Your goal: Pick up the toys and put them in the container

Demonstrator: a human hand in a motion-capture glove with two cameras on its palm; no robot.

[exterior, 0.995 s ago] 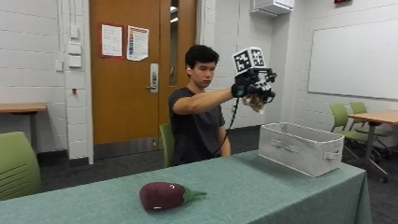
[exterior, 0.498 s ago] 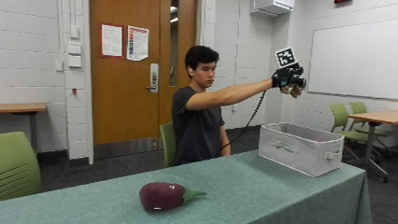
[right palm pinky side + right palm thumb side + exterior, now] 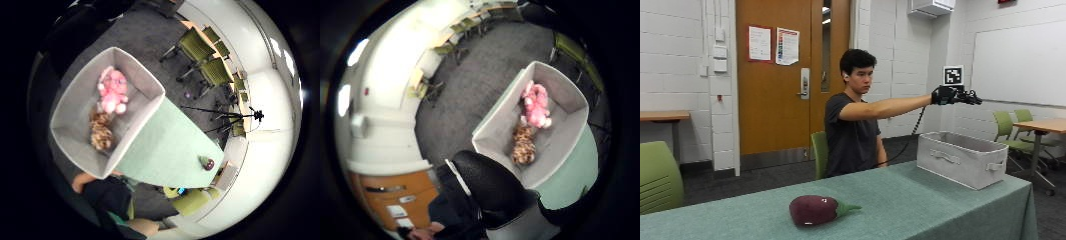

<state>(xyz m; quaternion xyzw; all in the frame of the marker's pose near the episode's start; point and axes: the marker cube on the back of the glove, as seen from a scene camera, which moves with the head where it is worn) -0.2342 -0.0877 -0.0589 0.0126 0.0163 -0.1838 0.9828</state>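
From the outside view, the black-gloved right hand (image 3: pixel 954 95) is held out high above the grey fabric container (image 3: pixel 961 159) with fingers spread straight, holding nothing. A maroon plush eggplant toy (image 3: pixel 814 209) lies on the green table (image 3: pixel 919 205) — well apart from the container. Both palm views look down into it: a pink plush toy (image 3: pixel 114 90) and a brown spotted plush toy (image 3: pixel 101 131) lie inside, touching.

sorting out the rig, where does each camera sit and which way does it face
Outside view: across the green-clothed table, facing the seated person; gloved right hand high above the grey fabric bin.
Little-finger palm view: looks down into the bin; no hand shows.
Thumb palm view: looks down too; black glove at edge.
Both palm views share the pink plush toy.
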